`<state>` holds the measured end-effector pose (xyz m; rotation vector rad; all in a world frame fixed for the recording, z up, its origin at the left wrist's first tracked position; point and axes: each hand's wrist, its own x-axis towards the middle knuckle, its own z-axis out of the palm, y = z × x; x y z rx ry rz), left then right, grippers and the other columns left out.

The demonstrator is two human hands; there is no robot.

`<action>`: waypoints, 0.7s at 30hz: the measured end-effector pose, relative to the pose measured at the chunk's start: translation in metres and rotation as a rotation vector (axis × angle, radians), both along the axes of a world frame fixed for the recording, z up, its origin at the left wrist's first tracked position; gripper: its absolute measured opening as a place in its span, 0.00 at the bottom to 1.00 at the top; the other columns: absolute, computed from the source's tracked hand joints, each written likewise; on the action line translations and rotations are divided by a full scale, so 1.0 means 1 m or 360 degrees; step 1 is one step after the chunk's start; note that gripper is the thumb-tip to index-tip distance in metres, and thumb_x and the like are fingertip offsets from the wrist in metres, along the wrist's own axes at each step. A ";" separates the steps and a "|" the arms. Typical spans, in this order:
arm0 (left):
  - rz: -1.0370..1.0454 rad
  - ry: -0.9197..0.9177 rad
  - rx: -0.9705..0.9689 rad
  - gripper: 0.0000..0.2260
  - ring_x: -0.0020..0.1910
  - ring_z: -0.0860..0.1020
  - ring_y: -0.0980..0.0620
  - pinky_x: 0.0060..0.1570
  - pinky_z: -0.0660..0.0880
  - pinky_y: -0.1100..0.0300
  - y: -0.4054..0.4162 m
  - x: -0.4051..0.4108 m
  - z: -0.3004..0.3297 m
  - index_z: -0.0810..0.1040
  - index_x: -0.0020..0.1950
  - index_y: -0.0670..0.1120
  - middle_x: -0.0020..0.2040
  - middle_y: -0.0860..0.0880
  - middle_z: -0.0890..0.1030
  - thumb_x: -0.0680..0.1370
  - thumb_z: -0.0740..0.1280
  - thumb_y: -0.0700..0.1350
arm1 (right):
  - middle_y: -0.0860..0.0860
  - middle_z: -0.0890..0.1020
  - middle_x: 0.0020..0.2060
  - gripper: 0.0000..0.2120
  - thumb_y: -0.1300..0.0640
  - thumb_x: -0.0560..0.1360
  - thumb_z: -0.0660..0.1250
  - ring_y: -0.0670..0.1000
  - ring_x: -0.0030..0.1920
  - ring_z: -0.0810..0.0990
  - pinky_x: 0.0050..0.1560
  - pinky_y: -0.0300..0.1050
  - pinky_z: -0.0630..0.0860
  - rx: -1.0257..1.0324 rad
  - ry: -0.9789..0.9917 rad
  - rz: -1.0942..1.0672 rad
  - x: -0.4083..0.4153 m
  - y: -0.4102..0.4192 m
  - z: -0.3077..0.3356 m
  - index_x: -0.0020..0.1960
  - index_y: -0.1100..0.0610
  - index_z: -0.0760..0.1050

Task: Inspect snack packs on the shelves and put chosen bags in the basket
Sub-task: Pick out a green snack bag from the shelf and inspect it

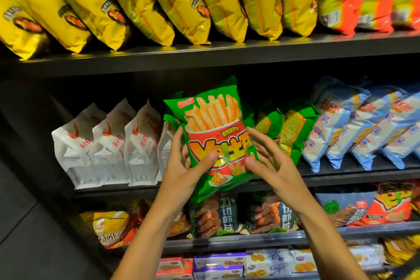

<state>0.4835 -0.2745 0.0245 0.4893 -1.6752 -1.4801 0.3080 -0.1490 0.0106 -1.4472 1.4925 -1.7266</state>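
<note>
A dark shelving unit [204,57] fills the view, its boards stacked one above another. On the top shelf a row of yellow bags [127,0] leans to the left, with orange and green bags [354,0] at the right end. The middle shelf carries white stand-up pouches [106,143] on the left, more green packs [293,129] in the centre, and pale blue bags [363,125] slanting on the right. Lower boards hold dark shrimp-snack bags [216,216], a yellow pack [111,227] and small boxed biscuits [227,266].

In front of the middle shelf, raised off it, is a green fries bag [216,134], face toward the camera and tilted slightly. The left hand [184,166] grips its lower left edge, thumb pressed on the front and fingers behind. The right hand [268,161] holds the lower right edge, thumb on the front, with its fingers spread and only loosely bent beside the pack.
</note>
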 end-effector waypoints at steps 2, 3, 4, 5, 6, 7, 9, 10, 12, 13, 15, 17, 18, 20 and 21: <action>0.0175 0.0002 -0.0061 0.43 0.67 0.78 0.58 0.66 0.77 0.58 -0.009 -0.007 -0.001 0.56 0.82 0.54 0.72 0.53 0.76 0.73 0.76 0.43 | 0.42 0.75 0.73 0.31 0.51 0.77 0.70 0.46 0.74 0.72 0.74 0.47 0.71 -0.0135 -0.0056 -0.0098 -0.008 -0.008 -0.001 0.78 0.49 0.66; 0.0247 -0.0017 -0.0107 0.45 0.68 0.77 0.58 0.67 0.76 0.58 -0.012 -0.011 -0.001 0.54 0.83 0.52 0.74 0.52 0.74 0.73 0.77 0.44 | 0.44 0.75 0.73 0.31 0.53 0.78 0.71 0.47 0.74 0.73 0.74 0.50 0.72 -0.0207 -0.0070 -0.0200 -0.011 -0.014 -0.001 0.78 0.51 0.66; 0.0313 -0.0029 -0.0156 0.46 0.68 0.77 0.59 0.67 0.75 0.59 -0.015 -0.016 -0.001 0.53 0.83 0.50 0.74 0.51 0.74 0.73 0.78 0.44 | 0.45 0.75 0.73 0.31 0.54 0.78 0.73 0.47 0.73 0.73 0.73 0.52 0.72 -0.0267 -0.0049 -0.0334 -0.014 -0.020 -0.002 0.78 0.51 0.66; 0.0381 -0.0033 -0.0216 0.45 0.67 0.76 0.61 0.66 0.75 0.62 -0.017 -0.022 -0.002 0.54 0.82 0.48 0.74 0.50 0.73 0.74 0.78 0.42 | 0.45 0.75 0.73 0.31 0.57 0.78 0.74 0.47 0.73 0.73 0.73 0.53 0.72 -0.0315 0.0006 -0.0470 -0.017 -0.028 -0.004 0.78 0.52 0.66; 0.0456 -0.0028 -0.0291 0.43 0.67 0.76 0.63 0.65 0.75 0.66 -0.018 -0.027 -0.002 0.55 0.81 0.48 0.74 0.50 0.73 0.74 0.78 0.40 | 0.45 0.74 0.73 0.32 0.59 0.77 0.74 0.47 0.74 0.73 0.74 0.53 0.72 -0.0342 0.0081 -0.0600 -0.019 -0.034 -0.006 0.78 0.52 0.66; 0.0534 -0.0015 -0.0375 0.42 0.66 0.75 0.65 0.64 0.74 0.69 -0.021 -0.032 -0.004 0.56 0.80 0.50 0.73 0.51 0.72 0.74 0.78 0.38 | 0.45 0.73 0.74 0.32 0.60 0.77 0.74 0.46 0.74 0.71 0.74 0.51 0.70 -0.0353 0.0170 -0.0718 -0.021 -0.041 -0.008 0.78 0.52 0.66; 0.0649 0.0032 -0.0510 0.42 0.69 0.73 0.63 0.65 0.74 0.67 -0.026 -0.041 -0.008 0.57 0.77 0.57 0.73 0.52 0.70 0.74 0.77 0.35 | 0.45 0.70 0.76 0.34 0.61 0.77 0.74 0.45 0.77 0.67 0.77 0.46 0.65 -0.0348 0.0383 -0.0915 -0.022 -0.054 -0.010 0.79 0.52 0.64; 0.0674 0.0051 -0.0537 0.41 0.71 0.72 0.59 0.67 0.74 0.61 -0.028 -0.046 -0.011 0.57 0.76 0.60 0.73 0.52 0.69 0.74 0.77 0.35 | 0.46 0.67 0.77 0.34 0.61 0.78 0.73 0.44 0.78 0.64 0.78 0.43 0.62 -0.0331 0.0485 -0.0969 -0.023 -0.060 -0.011 0.80 0.52 0.63; 0.0687 0.0090 -0.0539 0.39 0.71 0.73 0.52 0.68 0.75 0.49 -0.032 -0.058 -0.015 0.59 0.74 0.61 0.72 0.51 0.71 0.74 0.77 0.37 | 0.47 0.60 0.80 0.35 0.59 0.78 0.72 0.45 0.80 0.58 0.78 0.39 0.58 -0.0241 0.0646 -0.1003 -0.023 -0.074 -0.016 0.81 0.48 0.62; 0.0695 0.0121 -0.0523 0.39 0.71 0.74 0.52 0.68 0.75 0.49 -0.033 -0.064 -0.016 0.59 0.74 0.60 0.71 0.51 0.72 0.74 0.77 0.36 | 0.47 0.57 0.81 0.35 0.58 0.79 0.72 0.47 0.81 0.56 0.77 0.40 0.57 -0.0191 0.0714 -0.1003 -0.023 -0.080 -0.020 0.81 0.46 0.61; 0.0728 0.0182 -0.0491 0.38 0.70 0.74 0.55 0.68 0.75 0.54 -0.036 -0.078 -0.017 0.60 0.73 0.58 0.70 0.51 0.73 0.74 0.76 0.34 | 0.49 0.54 0.82 0.33 0.56 0.79 0.71 0.52 0.82 0.54 0.78 0.46 0.58 -0.0126 0.0834 -0.1004 -0.026 -0.091 -0.028 0.80 0.44 0.62; 0.0755 0.0201 -0.0500 0.38 0.70 0.73 0.59 0.67 0.74 0.61 -0.039 -0.091 -0.017 0.59 0.74 0.57 0.72 0.49 0.72 0.74 0.75 0.32 | 0.53 0.55 0.82 0.31 0.53 0.80 0.70 0.54 0.82 0.51 0.77 0.52 0.59 -0.0021 0.0857 -0.1015 -0.026 -0.096 -0.035 0.80 0.46 0.63; 0.0766 0.0171 -0.0506 0.39 0.70 0.71 0.63 0.66 0.73 0.64 -0.041 -0.097 -0.019 0.58 0.76 0.55 0.73 0.49 0.71 0.74 0.75 0.32 | 0.54 0.55 0.82 0.30 0.52 0.80 0.69 0.53 0.81 0.50 0.77 0.55 0.60 0.0041 0.0850 -0.1022 -0.027 -0.098 -0.037 0.80 0.48 0.63; 0.0779 0.0039 -0.0517 0.42 0.68 0.68 0.73 0.65 0.69 0.72 -0.047 -0.107 -0.023 0.54 0.80 0.49 0.73 0.52 0.68 0.75 0.75 0.33 | 0.55 0.56 0.82 0.32 0.50 0.81 0.68 0.54 0.82 0.50 0.77 0.56 0.61 0.0134 0.0863 -0.1027 -0.027 -0.099 -0.040 0.81 0.52 0.61; 0.0780 -0.0036 -0.0526 0.43 0.70 0.67 0.71 0.67 0.68 0.71 -0.049 -0.111 -0.027 0.51 0.81 0.49 0.74 0.51 0.67 0.75 0.74 0.34 | 0.55 0.56 0.82 0.33 0.49 0.82 0.68 0.54 0.82 0.51 0.78 0.55 0.61 0.0153 0.0866 -0.1017 -0.027 -0.099 -0.041 0.82 0.52 0.59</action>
